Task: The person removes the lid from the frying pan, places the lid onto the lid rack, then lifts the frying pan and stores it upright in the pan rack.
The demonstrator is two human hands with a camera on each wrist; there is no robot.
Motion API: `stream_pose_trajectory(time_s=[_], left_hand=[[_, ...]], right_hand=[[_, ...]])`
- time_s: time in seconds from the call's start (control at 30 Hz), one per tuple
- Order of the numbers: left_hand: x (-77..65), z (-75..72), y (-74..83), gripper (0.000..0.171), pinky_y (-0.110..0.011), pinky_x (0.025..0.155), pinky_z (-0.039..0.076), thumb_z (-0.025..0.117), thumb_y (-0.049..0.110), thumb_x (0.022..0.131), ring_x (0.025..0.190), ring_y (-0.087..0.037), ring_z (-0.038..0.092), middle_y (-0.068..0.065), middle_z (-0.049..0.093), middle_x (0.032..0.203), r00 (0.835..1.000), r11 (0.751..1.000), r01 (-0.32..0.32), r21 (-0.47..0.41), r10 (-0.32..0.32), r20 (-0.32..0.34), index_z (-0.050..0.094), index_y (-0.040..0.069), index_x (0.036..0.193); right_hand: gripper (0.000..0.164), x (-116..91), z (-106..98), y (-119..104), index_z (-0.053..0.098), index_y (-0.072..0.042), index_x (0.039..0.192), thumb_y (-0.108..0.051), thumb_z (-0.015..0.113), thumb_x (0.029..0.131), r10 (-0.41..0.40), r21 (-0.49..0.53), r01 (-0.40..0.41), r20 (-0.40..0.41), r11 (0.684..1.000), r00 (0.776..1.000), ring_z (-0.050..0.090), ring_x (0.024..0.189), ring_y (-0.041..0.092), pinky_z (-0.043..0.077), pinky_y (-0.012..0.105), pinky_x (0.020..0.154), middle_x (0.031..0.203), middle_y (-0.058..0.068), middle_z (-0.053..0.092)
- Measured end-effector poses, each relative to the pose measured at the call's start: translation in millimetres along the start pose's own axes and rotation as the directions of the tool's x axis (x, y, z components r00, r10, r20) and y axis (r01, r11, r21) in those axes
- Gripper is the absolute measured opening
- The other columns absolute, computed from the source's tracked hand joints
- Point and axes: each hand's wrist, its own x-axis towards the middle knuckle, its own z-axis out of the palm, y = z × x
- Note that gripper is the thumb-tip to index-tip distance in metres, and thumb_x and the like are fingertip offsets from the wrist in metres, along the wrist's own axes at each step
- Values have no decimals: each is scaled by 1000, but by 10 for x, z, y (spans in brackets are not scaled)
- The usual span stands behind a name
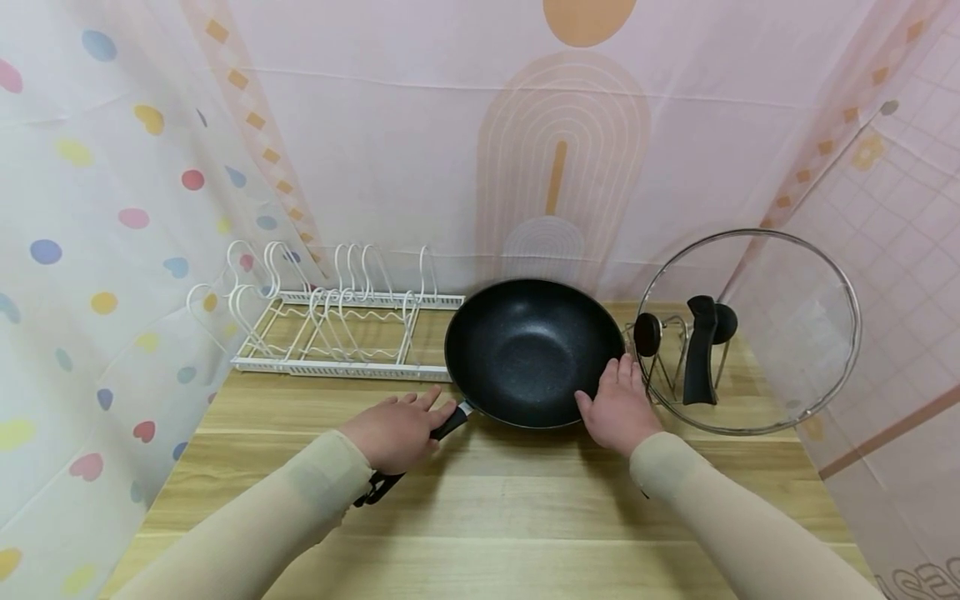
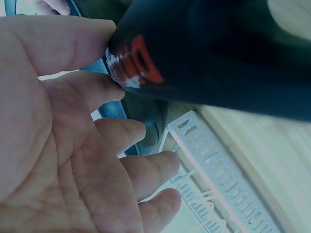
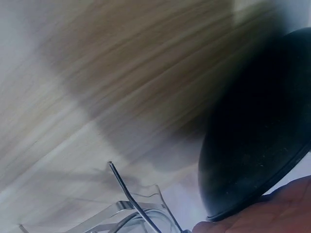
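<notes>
A black wok (image 1: 532,358) sits at the back middle of the wooden table, its dark handle (image 1: 450,423) pointing toward the front left. My left hand (image 1: 397,433) is over that handle, fingers spread and loosely bent. In the left wrist view, thumb and index fingertips (image 2: 114,90) are right at the handle's side, by a red marking. At the wok's right rim is my right hand (image 1: 621,407), fingers nearly straight and thumb apart, overlapping the edge. The right wrist view shows the wok's dark outer side (image 3: 257,141) beside part of this hand.
Left of the wok stands a white wire rack (image 1: 345,367) with upright loops. On the right, a glass lid (image 1: 780,333) with a black handle leans upright in a small metal stand (image 1: 675,367). Patterned curtains (image 1: 420,167) hang behind and at both sides.
</notes>
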Motion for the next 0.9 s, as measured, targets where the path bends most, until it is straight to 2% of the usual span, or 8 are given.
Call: stream_pose_trajectory(time_s=[0.37,0.57,0.9], left_hand=[[6,15,6,62,-62,122,36,58,32,107,150,-49,42,-25,32,169,1000,1000,-7,-8,7,1,40,10,163],[15,38,9,63,-62,122,36,58,35,107,151,-47,42,-23,32,170,1000,1000,-4,-8,4,10,40,12,163],[0,39,17,63,-62,122,37,57,34,108,150,-47,43,-23,32,170,1000,1000,-8,1,8,3,38,11,164]], right_hand=[[76,55,23,42,11,25,156,-17,44,101,-12,83,11,6,996,1000,-2,157,60,11,65,129,166,44,-10],[77,94,9,52,9,22,158,-17,44,101,-5,97,3,25,995,1000,-4,158,58,11,64,130,168,42,-11],[75,155,15,100,12,25,156,-15,45,102,-42,72,41,9,997,999,-2,157,60,11,64,129,167,44,-8]])
